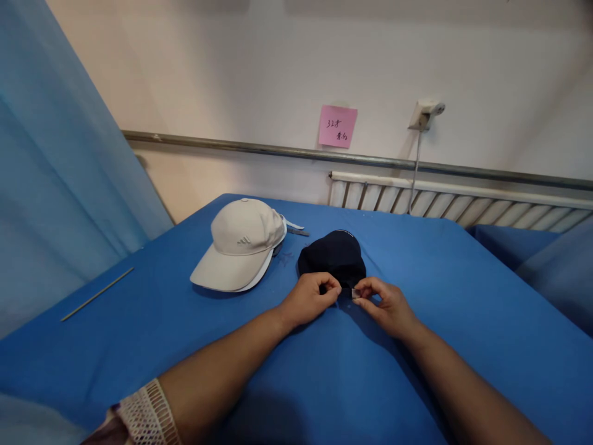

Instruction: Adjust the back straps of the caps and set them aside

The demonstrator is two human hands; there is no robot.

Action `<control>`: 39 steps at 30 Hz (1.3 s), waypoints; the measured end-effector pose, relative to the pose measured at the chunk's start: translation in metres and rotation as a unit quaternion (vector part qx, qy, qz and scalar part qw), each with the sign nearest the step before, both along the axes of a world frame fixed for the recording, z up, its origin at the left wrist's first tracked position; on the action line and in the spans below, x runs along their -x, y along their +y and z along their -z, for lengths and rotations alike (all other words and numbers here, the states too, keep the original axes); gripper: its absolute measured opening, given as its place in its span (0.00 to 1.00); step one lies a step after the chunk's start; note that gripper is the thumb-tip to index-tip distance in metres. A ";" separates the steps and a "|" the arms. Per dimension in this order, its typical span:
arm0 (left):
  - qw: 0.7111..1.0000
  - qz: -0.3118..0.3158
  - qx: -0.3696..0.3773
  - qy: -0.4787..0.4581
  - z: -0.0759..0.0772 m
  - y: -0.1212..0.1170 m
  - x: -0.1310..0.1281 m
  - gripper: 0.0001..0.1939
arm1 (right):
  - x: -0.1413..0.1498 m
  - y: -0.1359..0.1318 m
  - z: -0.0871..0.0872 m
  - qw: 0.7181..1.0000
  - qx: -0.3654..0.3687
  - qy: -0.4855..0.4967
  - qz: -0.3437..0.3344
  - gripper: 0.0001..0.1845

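A dark navy cap (332, 254) lies on the blue cloth in front of me, its rear edge towards me. My left hand (311, 298) is closed in a pinch at the cap's near edge, by the back strap. Opposite it, my right hand (385, 304) pinches a small silvery clasp (355, 293) on the strap, between thumb and forefinger. Only a narrow gap separates the two hands. The strap itself is partly hidden by my fingers. Left of the dark cap sits a cream cap (245, 228), stacked over at least one other cap, whose white brim shows beneath.
The blue-covered table (176, 346) reaches back to the wall. A thin stick (97, 294) lies at the left. Behind are a metal rail (259, 148), a radiator (393, 201), a plugged socket (424, 115) and a pink note (338, 127). Blue curtain (60, 142) hangs left.
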State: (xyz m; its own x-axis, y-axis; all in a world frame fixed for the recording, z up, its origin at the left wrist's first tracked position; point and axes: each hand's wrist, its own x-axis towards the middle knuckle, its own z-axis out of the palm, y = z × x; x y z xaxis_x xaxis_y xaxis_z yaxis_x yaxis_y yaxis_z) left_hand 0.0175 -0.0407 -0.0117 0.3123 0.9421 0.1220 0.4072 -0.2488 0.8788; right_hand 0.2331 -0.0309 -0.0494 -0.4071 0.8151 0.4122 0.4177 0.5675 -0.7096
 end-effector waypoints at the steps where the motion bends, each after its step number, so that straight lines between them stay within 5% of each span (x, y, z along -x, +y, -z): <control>1: 1.000 0.000 0.004 -0.002 0.000 0.000 0.000 0.10 | 0.000 0.000 0.000 1.000 0.000 0.000 0.001 0.08; 27: 0.999 0.040 0.028 -0.005 0.000 -0.003 -0.001 0.10 | 0.005 -0.004 -0.001 1.000 0.027 0.000 -0.014 0.07; 39: 0.991 0.019 -0.106 0.076 -0.002 -0.004 -0.002 0.07 | 0.004 0.000 0.002 0.997 0.058 0.051 0.006 0.08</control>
State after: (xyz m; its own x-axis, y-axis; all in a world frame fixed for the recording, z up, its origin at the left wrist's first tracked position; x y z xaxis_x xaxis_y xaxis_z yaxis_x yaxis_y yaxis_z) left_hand 0.0191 -0.0444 -0.0094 0.3766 0.8877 0.2649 0.5174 -0.4388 0.7347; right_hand 0.2290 -0.0314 -0.0518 -0.3578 0.8643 0.3534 0.3456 0.4742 -0.8098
